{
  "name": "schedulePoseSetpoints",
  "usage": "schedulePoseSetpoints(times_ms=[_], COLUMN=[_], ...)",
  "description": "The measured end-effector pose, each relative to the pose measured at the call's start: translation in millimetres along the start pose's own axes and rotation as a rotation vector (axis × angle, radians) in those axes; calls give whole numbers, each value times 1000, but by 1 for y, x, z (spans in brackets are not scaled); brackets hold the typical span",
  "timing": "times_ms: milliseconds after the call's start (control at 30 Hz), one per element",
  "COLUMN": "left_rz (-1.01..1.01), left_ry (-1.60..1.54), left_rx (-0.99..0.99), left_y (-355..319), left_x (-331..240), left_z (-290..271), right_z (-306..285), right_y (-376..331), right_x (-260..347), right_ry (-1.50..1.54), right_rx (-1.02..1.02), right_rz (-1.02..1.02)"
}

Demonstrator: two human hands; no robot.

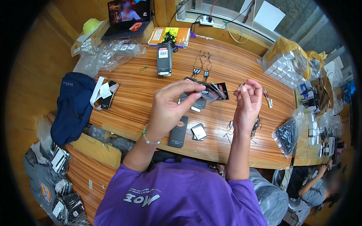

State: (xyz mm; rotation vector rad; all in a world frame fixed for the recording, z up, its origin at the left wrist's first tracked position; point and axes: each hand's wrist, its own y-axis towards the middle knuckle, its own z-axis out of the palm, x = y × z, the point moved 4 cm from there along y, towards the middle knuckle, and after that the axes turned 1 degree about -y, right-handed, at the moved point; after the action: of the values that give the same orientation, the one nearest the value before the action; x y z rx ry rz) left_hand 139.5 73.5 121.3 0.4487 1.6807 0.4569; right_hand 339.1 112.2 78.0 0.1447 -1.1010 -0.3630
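Bags came first for me: a clear plastic bag at the right end of the wooden table held a dark mass of small black fasteners, and crumpled clear bags at the far left held small white-labelled packs. Beside the white boxes sat a yellow bag, contents hidden from me. My left hand was pinched shut on a fanned bunch of dark hang tags, raised over the table's middle, their long axes running from my fingers toward the right. My right hand was closed, fingertips pinching a thin string loop whose end pointed left at the tags. A black tag lay flat below.
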Motion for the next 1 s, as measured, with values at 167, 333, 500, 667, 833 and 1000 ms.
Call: schedulePoseSetpoints(times_ms=[167,333,500,667,833,1000], left_rz=[-108,-249,-333,-341,-354,-372], left_ry=[-110,-279,-361,-379,-350,-277], left_rx=[-66,-31,6,-8,13,89], left_y=[0,0,-2,-2,0,0], left_x=[9,16,23,27,27,31], left_z=[3,10,16,18,19,20], right_z=[1,24,38,34,37,36], right_y=[-3,-18,-24,-23,-21,-19], right_x=[-1,13,17,16,19,17], right_ry=[85,-264,-430,-482,-465,-530], right_rx=[12,289,419,454,433,460], right_rz=[30,11,-29,-5,0,23])
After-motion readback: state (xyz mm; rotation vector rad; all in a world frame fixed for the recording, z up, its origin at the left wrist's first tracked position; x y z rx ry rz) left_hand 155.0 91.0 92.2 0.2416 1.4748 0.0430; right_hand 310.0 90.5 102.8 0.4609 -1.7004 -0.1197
